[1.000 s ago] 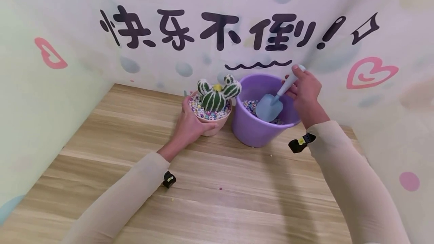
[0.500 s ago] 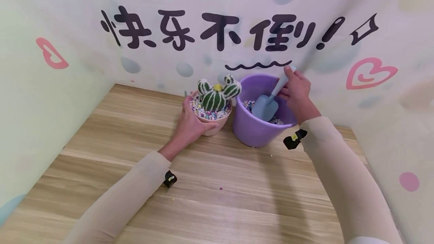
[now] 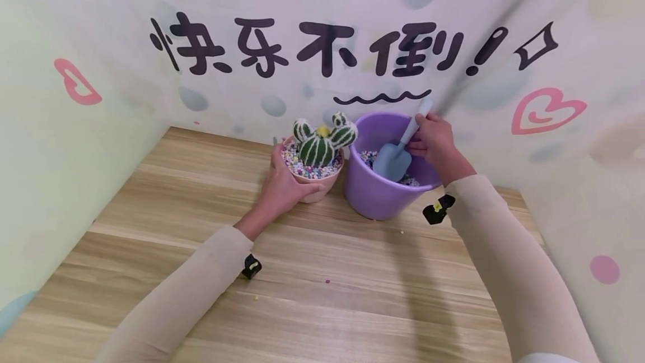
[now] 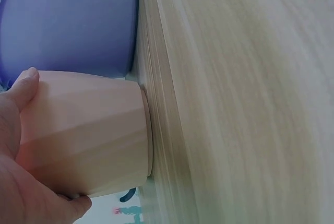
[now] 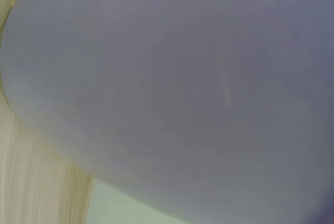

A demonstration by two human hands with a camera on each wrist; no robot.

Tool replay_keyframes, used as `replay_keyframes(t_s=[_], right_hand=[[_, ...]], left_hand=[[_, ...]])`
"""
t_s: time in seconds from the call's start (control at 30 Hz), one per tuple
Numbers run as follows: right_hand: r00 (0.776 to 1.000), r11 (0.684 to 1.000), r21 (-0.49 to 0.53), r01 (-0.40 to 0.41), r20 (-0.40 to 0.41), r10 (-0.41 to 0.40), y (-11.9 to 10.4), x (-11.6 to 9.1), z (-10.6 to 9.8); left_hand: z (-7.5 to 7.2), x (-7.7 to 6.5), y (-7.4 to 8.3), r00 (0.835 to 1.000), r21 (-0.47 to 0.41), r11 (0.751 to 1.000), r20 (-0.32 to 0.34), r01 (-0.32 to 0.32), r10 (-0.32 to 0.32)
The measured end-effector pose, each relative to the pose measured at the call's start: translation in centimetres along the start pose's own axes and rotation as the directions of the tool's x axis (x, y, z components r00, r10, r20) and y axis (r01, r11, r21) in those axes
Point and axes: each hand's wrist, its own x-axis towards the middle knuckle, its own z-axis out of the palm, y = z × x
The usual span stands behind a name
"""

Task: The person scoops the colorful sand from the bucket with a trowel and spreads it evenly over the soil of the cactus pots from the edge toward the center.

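Note:
My left hand [image 3: 286, 185] grips the side of a pale pink flower pot [image 4: 88, 130], thumb in front and fingers around the far left side. In the pot a green knitted cactus [image 3: 318, 150] with white stripes and a yellow top stands in multicoloured pebbles [image 3: 309, 170]. Over the right rim of a purple bucket [image 3: 375, 198], my right hand [image 3: 434, 138] holds the handle of a light blue hand shovel [image 3: 393, 162]. Its blade points down inside the bucket, above more small pebbles [image 3: 369, 157]. The right wrist view shows mostly the bucket's outer wall [image 5: 156, 88].
Pot and bucket stand side by side at the back of a wooden table [image 3: 302, 307]. A printed backdrop [image 3: 242, 88] rises right behind them. A few stray pebbles lie on the tabletop, one purplish pebble [image 3: 327, 281] near the middle.
My right hand has moved left with the shovel and sits lower along its handle, whose end now shows above the fingers. The blade shifted slightly left inside the bucket. My left hand and the pot stayed put.

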Motion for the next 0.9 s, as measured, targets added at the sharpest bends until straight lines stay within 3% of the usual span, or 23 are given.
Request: replay_keyframes(t_s=[0.17, 0.3, 0.57, 0.67, 0.73, 0.83, 0.9], right_hand=[[1.0, 0.999, -0.049, 0.016, 0.005, -0.016, 0.0, -0.1, -0.3], [0.999, 0.995, -0.094, 0.033, 0.024, -0.031, 0.0, -0.5, -0.8], [0.989, 0.96, -0.242, 0.145, 0.031, -0.142, 0.4, -2.9, -2.2], [0.976, 0.917, -0.339, 0.211, 0.019, -0.217, 1.0, -4.0, -2.5], [0.959, 0.868, -0.418, 0.268, 0.026, -0.284, 1.5, -4.7, -2.6], [0.919, 0.773, -0.517, 0.368, 0.076, -0.387, 2.3, -5.7, -2.8], [0.889, 0.712, -0.553, 0.433, 0.132, -0.438, 3.0, -6.3, -2.9]], left_hand=[[-0.3, 0.0, -0.3, 0.999, -0.014, 0.999, 0.036, -0.03, 0.03], [-1.0, -0.2, -0.6, 0.997, 0.017, 1.0, 0.075, -0.019, 0.017], [-4.4, -0.3, 0.1, 0.99, 0.162, 0.986, 0.139, -0.045, 0.022], [-5.9, -0.4, 0.4, 0.987, 0.261, 0.96, 0.144, -0.106, 0.07], [-6.9, -0.6, 0.7, 0.981, 0.328, 0.93, 0.152, -0.164, 0.119], [-8.0, -1.1, 1.0, 0.962, 0.424, 0.868, 0.194, -0.259, 0.192], [-8.6, -1.4, 1.3, 0.942, 0.485, 0.812, 0.246, -0.324, 0.228]])
